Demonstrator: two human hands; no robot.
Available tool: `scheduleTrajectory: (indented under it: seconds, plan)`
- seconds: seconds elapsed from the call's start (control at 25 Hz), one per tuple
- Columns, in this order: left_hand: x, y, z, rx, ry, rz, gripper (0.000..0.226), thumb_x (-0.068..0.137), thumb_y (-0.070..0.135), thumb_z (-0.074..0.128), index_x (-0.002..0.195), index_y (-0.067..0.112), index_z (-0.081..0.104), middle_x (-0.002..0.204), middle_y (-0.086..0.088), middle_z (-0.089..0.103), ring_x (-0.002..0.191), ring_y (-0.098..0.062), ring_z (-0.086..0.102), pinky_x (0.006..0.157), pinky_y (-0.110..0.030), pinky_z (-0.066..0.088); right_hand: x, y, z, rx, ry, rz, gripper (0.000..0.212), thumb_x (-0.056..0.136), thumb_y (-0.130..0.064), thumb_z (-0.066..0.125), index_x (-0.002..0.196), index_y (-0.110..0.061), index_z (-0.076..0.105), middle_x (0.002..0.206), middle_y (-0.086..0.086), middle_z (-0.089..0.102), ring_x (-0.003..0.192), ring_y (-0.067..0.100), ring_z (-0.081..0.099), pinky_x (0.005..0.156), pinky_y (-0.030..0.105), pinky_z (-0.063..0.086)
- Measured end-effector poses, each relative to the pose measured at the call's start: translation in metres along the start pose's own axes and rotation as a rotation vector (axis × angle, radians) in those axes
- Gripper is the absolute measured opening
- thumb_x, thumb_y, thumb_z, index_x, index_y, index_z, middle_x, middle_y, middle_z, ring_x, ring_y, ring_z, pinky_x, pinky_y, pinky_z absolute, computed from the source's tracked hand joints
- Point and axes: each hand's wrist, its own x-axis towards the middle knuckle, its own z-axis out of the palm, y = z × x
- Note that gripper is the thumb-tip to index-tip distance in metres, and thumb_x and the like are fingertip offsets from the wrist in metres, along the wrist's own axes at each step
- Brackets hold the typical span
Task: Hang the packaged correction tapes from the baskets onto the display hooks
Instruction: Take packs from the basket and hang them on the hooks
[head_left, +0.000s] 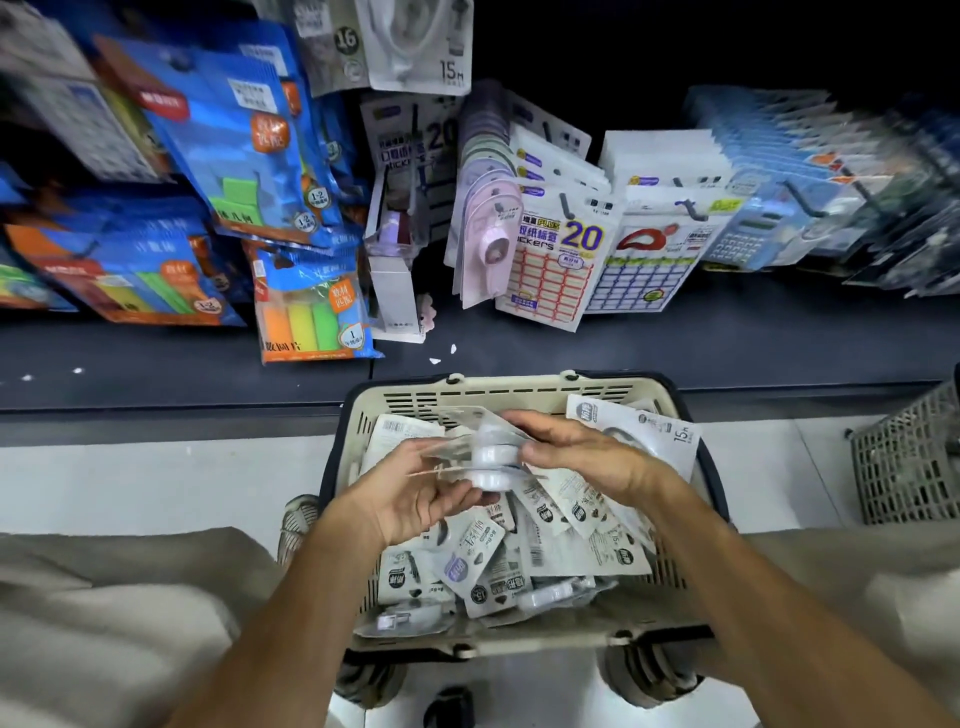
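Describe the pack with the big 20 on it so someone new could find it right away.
Start at the beige basket and look up to the hanging packs straight above it. The sticker pack hangs right of the pink pack. Only it shows a bold purple 20 on yellow above red-outlined labels; the pack to its right has blue ones.

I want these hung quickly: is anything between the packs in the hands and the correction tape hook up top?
Nothing visible blocks the way. Both the left hand and right hand hold stacked correction tape packs above the basket; open air lies up to the hanging correction tapes.
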Motion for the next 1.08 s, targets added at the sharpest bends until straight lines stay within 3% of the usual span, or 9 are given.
scheduleTrajectory:
  seconds: [0.12,0.2,0.28,0.36,0.44,0.6,0.76,0.92,1.08]
  plan:
    - [0.006,-0.004,0.001,0.082,0.096,-0.032,0.058,0.108,0.049,0.036,0.128,0.001,0.06,0.078,-0.024,0.074,0.049,-0.018,0.067,0.039,-0.018,0.053,0.008,0.009,0.017,-0.092,0.013,0.1,0.096,0.064,-0.03,0.092,0.147,-0.037,0.042,0.129,-0.013,0.067,0.118,0.006,0.063,0.103,0.03,0.05]
    - [0.008,-0.006,0.007,0.327,0.187,-0.011,0.085,0.097,0.077,0.021,0.108,0.008,0.069,0.064,-0.01,0.07,0.039,-0.012,0.052,0.033,-0.02,0.038,0.012,0.024,0.029,-0.013,0.24,0.08,0.08,0.06,-0.024,0.093,0.132,-0.031,0.058,0.118,-0.007,0.074,0.107,0.012,0.07,0.102,0.045,0.053]
    - [0.008,-0.005,0.013,0.63,0.357,0.113,0.099,0.079,0.096,0.014,0.095,0.019,0.073,0.059,0.006,0.065,0.048,-0.012,0.051,0.048,-0.023,0.037,0.009,0.033,0.028,0.134,0.334,0.083,0.06,0.062,-0.024,0.09,0.116,-0.03,0.066,0.111,-0.006,0.077,0.103,0.012,0.072,0.105,0.047,0.049]
    - [0.009,-0.004,0.021,0.655,0.37,0.346,0.098,0.064,0.105,0.029,0.119,0.035,0.07,0.097,0.018,0.073,0.092,-0.012,0.066,0.083,-0.035,0.051,0.006,0.038,0.022,0.285,0.333,0.151,0.069,0.061,-0.03,0.091,0.123,-0.024,0.062,0.115,-0.002,0.076,0.11,0.015,0.069,0.108,0.044,0.044]
    - [0.012,-0.006,0.029,0.476,0.204,0.397,0.101,0.055,0.091,0.07,0.141,0.04,0.052,0.131,0.013,0.069,0.122,-0.016,0.065,0.108,-0.046,0.048,0.011,0.038,0.021,0.329,0.301,0.154,0.078,0.058,-0.035,0.091,0.129,-0.02,0.061,0.119,0.002,0.074,0.117,0.022,0.066,0.106,0.044,0.047]
    - [0.016,-0.006,0.017,0.297,0.223,0.304,0.09,0.037,0.036,0.098,0.119,0.025,0.063,0.102,-0.001,0.081,0.086,-0.018,0.079,0.073,-0.04,0.063,0.02,0.049,0.025,0.671,0.078,0.072,0.061,0.084,-0.028,0.069,0.141,-0.011,0.055,0.131,0.012,0.065,0.121,0.032,0.06,0.104,0.048,0.05]
    - [0.019,0.003,-0.006,0.125,0.403,0.234,0.112,0.024,0.036,0.101,0.126,0.015,0.058,0.112,-0.014,0.075,0.105,-0.034,0.072,0.087,-0.053,0.061,0.018,0.079,0.017,-0.307,0.537,0.37,0.083,0.077,-0.041,0.076,0.15,-0.022,0.04,0.143,0.005,0.052,0.126,0.026,0.052,0.101,0.042,0.047]
    - [0.022,-0.007,-0.014,0.237,0.427,0.169,0.113,0.023,0.047,0.1,0.118,0.013,0.051,0.114,-0.009,0.063,0.112,-0.031,0.059,0.1,-0.05,0.049,0.033,0.111,0.043,-0.961,0.364,0.54,0.1,0.094,-0.054,0.057,0.16,-0.012,-0.006,0.167,0.019,0.008,0.148,0.043,0.023,0.115,0.051,0.037]
    - [0.033,-0.019,-0.023,0.354,0.5,0.186,0.094,0.045,0.043,0.097,0.116,0.023,0.039,0.099,0.009,0.049,0.106,-0.021,0.048,0.094,-0.037,0.039,0.034,0.109,0.018,-1.052,0.639,0.494,0.038,0.1,-0.016,0.05,0.136,-0.008,0.039,0.103,0.007,0.064,0.079,0.023,0.064,0.062,0.027,0.057]
